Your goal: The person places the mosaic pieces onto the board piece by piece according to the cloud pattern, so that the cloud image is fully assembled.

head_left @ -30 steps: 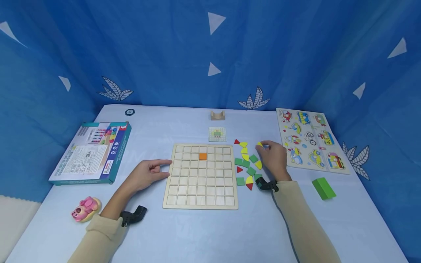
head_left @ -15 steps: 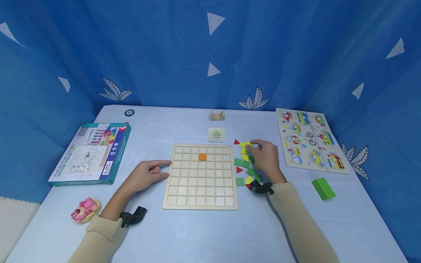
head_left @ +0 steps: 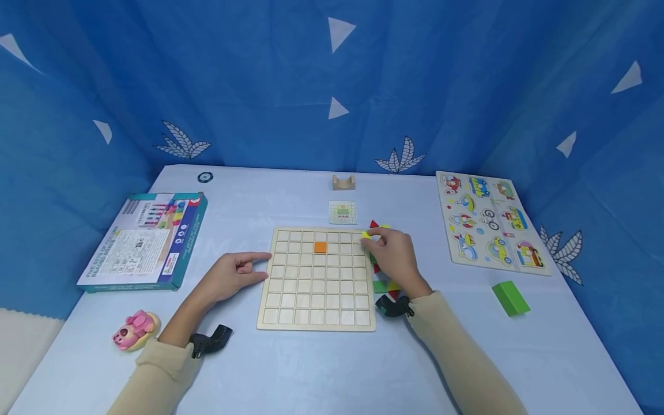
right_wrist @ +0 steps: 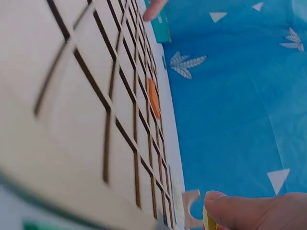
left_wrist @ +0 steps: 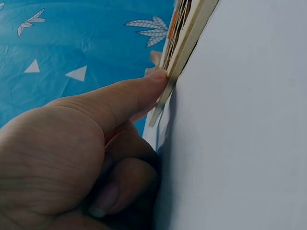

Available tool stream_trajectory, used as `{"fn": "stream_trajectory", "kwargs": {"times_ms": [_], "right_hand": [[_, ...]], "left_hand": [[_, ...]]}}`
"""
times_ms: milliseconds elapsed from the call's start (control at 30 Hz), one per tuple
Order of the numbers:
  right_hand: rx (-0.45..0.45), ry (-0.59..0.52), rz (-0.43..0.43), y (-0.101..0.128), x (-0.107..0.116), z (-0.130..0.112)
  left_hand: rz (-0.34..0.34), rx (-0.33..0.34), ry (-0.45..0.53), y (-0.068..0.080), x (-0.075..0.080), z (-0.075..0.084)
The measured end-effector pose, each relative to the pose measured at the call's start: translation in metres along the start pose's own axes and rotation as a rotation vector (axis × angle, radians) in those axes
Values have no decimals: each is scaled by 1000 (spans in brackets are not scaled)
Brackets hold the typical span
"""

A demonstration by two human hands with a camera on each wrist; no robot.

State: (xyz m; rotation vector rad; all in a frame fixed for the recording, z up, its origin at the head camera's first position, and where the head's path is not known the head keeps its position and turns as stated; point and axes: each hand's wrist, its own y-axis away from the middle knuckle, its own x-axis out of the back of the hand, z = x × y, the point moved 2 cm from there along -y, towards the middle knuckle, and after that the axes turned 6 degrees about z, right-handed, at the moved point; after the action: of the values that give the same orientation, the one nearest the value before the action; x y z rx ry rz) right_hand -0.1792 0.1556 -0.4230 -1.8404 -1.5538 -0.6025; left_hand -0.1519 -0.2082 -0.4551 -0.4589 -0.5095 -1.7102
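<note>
My left hand (head_left: 226, 278) rests at the left edge of a square wooden grid board (head_left: 317, 329), index finger and thumb extended against its rim. The other fingers are bent, and in the left wrist view the thumb (left_wrist: 156, 75) touches the board's side. My right hand (head_left: 395, 257) pinches a small yellow fan-shaped piece (head_left: 365, 235) over the board's upper right corner; the piece (right_wrist: 209, 221) shows at the thumb tip in the right wrist view. An orange square tile (head_left: 320, 247) lies in the grid's second row. Loose green, red and yellow pieces, including a green square (head_left: 380, 286), lie partly hidden under my right hand.
A small pattern card (head_left: 343, 212) and a notched wooden block (head_left: 343, 183) stand beyond the board. On the left are a boxed game (head_left: 140, 242) and a pink bear figure (head_left: 136, 330). A vehicle puzzle board (head_left: 490, 225) and a green block (head_left: 510, 298) are on the right.
My right hand has moved left from beyond the loose pieces to the board's upper right corner, carrying the yellow piece. My left hand has stayed at the board's edge.
</note>
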Motion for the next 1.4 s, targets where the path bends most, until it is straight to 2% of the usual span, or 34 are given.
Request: {"fn": "stream_trajectory", "kwargs": {"times_ms": [333,467,667,1033,1400], "right_hand": [[77,8,-50,2,-25,-17],[113,-2,-96,3,-38,-26],[116,4,-154,7,-52,-33],[177,-30,-126,13,-55,-30],[219,-6,-41,14,-57,-31]], "left_hand": [[4,8,9,-1,-2,0],[9,12,13,0,-2,0],[3,15,11,0,-3,0],[6,16,6,-1,-2,-1],[9,25,-6,0,-1,-1]]}}
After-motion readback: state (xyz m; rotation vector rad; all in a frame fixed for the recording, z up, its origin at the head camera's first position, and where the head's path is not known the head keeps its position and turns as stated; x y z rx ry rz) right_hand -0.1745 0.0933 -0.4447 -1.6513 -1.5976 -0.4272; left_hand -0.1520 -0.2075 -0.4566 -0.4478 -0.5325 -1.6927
